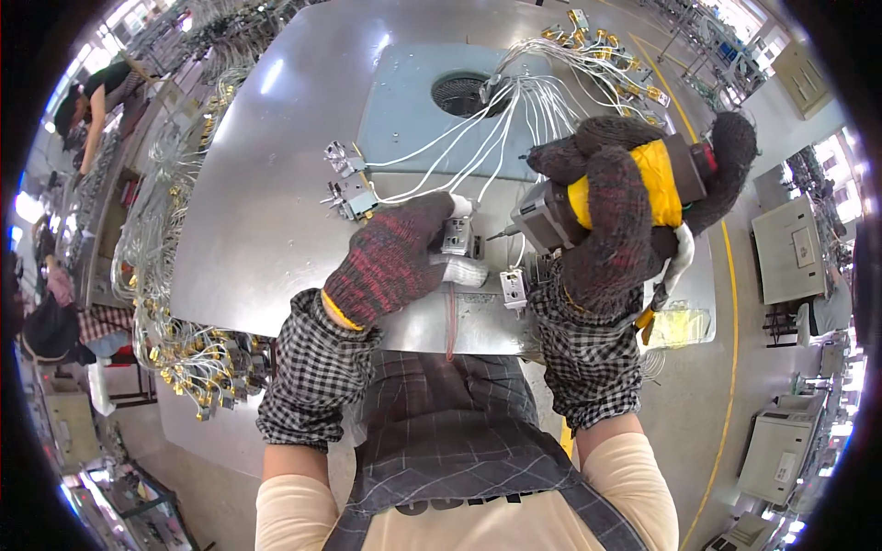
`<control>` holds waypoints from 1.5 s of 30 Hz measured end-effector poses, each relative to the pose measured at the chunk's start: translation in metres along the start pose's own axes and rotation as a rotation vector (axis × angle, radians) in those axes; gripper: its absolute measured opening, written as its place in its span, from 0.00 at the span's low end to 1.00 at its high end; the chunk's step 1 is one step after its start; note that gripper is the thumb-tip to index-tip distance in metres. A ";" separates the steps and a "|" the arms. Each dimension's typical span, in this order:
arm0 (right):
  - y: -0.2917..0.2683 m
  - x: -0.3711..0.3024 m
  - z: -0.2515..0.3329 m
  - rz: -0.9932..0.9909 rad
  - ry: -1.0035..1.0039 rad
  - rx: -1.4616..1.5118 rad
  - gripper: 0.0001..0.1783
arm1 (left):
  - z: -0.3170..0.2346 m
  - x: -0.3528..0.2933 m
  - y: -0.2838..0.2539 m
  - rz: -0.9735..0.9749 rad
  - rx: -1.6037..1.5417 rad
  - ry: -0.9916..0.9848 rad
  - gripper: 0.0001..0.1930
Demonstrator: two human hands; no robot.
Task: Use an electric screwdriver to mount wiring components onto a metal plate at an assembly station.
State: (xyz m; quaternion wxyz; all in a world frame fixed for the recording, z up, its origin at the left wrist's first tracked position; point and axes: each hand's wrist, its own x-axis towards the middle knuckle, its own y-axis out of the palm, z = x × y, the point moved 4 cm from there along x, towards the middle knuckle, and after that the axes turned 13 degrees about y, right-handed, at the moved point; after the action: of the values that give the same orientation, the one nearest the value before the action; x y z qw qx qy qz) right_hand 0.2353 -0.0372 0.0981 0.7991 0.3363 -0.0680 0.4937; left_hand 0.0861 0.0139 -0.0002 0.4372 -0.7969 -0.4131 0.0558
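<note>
My left hand (395, 253), in a dark red-and-black knit glove with pale fingertip covers, pinches a small metal block (457, 237) between thumb and fingers. It sits near the front edge of the metal worktable (266, 239). In my right hand (616, 202), gloved in dark knit, is an electric screwdriver (547, 219) wrapped in yellow tape. Its bit points left at the block, with a small gap between them. Below the bit lies another small metal block (514, 289) on a white wire. At the left, more metal blocks (351, 193) hang on white wires.
White wires (537, 106) fan out from beside a round dark opening (464, 94) in a blue-grey plate (390, 119). Their brass-coloured ends (606, 46) lie at the far right. Bundled wires (175, 211) hang along the left. Co-workers (92, 106) sit farther left.
</note>
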 end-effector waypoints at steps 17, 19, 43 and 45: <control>-0.012 -0.002 -0.016 0.043 -0.049 -0.089 0.43 | -0.011 0.003 -0.002 -0.034 -0.009 0.081 0.35; -0.013 0.001 -0.015 0.061 -0.059 -0.073 0.43 | -0.012 0.009 0.001 0.107 0.023 -0.001 0.33; -0.019 -0.001 -0.030 0.276 -0.092 -0.101 0.47 | 0.040 0.002 -0.090 0.277 0.144 0.168 0.28; -0.020 0.000 -0.031 0.291 -0.115 -0.092 0.48 | 0.035 0.000 -0.090 0.286 -0.384 0.097 0.31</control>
State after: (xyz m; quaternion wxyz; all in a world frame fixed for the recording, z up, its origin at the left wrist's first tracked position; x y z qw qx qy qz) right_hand 0.2450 -0.0242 0.0644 0.7284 0.3136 -0.1840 0.5807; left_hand 0.0158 0.0614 0.0452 0.2848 -0.9176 -0.2775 -0.0006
